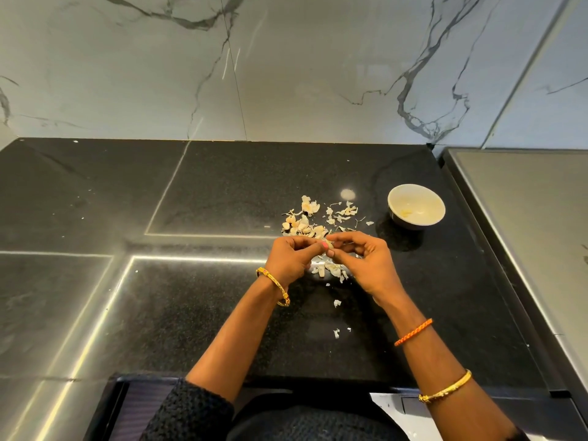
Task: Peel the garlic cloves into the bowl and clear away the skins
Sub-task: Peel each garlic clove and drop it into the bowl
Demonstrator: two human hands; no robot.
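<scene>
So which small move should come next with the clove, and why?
Probably pull off the remaining skin, then drop the clove into the white bowl: both hands, left and right, pinch it together, and the bowl stands right of the skins.

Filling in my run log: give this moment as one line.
left hand: pinching clove | right hand: pinching same clove | skins: scattered on counter | bowl: right of skins

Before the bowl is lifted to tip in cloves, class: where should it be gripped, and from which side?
Grip the bowl at its rim, on the near-left edge, coming in with the right hand, which is nearest. It stands upright and open on the counter, apart from the skins, so the thin rim is free to pinch, thumb inside, probably.
</scene>
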